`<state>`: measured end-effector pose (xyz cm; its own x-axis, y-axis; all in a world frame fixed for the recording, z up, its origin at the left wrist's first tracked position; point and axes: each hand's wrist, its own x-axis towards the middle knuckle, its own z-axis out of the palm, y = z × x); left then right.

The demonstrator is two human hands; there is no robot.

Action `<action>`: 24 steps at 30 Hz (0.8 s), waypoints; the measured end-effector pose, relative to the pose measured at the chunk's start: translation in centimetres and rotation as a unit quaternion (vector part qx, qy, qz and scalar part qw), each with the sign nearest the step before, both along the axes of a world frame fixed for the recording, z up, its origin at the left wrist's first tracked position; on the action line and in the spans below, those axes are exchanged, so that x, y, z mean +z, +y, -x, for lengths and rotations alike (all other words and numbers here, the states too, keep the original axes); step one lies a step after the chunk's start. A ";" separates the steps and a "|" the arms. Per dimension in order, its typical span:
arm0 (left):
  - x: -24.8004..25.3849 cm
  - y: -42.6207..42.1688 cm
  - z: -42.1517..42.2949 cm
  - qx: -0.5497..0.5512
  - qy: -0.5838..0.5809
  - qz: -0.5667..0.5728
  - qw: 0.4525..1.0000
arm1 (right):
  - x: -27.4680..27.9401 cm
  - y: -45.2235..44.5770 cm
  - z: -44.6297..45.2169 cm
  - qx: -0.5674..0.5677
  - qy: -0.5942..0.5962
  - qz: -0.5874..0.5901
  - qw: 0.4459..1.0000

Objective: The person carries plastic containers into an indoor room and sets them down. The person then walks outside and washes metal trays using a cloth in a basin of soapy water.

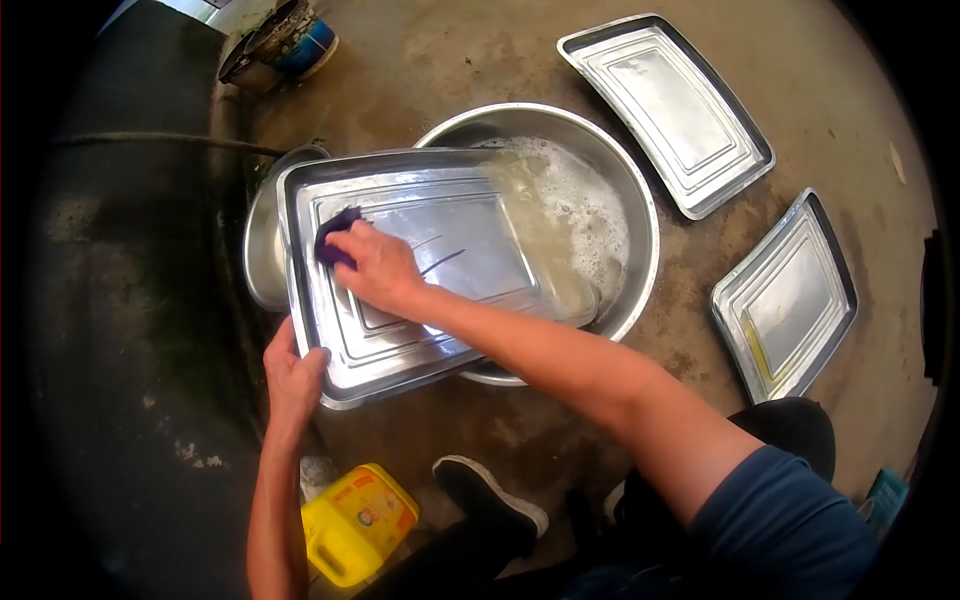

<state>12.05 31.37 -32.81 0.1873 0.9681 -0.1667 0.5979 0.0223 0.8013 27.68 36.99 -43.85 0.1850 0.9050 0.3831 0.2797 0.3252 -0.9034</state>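
Observation:
A rectangular metal tray [455,240] is held tilted over a round metal basin [648,215], its far right end dipped in soapy water. My left hand [292,372] grips the tray's near left corner, thumb over the rim. With my right hand [378,262] I press a dark purple cloth [338,235] against the tray's inner left side; the fingers are closed on it. Dark streaks show on the tray floor beside my right wrist. White foam [575,190] floats in the basin.
Two more metal trays, one [680,115] at the upper right and another [790,300] below it, lie on the concrete floor. A yellow jug [360,525] is near my shoe [490,495]. Behind the held tray sits a smaller metal bowl [262,245]; a dirty bucket [295,42] stands farther back.

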 end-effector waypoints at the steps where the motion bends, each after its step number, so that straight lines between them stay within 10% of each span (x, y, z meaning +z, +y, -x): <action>1: -0.3 0.0 0.1 -0.008 -0.008 0.006 1.000 | -0.1 -0.6 0.3 0.012 -0.007 -0.035 0.999; 15: 1.6 0.3 0.4 0.021 -0.103 0.036 0.994 | -11.3 -3.2 -16.1 -0.180 -0.198 0.290 0.919; 19: 3.9 0.6 -3.4 -0.052 -0.013 -0.125 0.991 | -11.0 -5.0 -17.7 -0.164 -0.173 0.395 0.887; 21: 6.4 0.6 -5.9 -0.186 0.159 -0.440 0.864 | -9.5 -6.2 -18.3 -0.124 -0.198 0.424 0.875; 24: 7.8 1.1 -6.9 -0.361 0.269 -0.464 0.763 | -10.6 -5.6 -19.9 -0.051 -0.211 0.453 0.865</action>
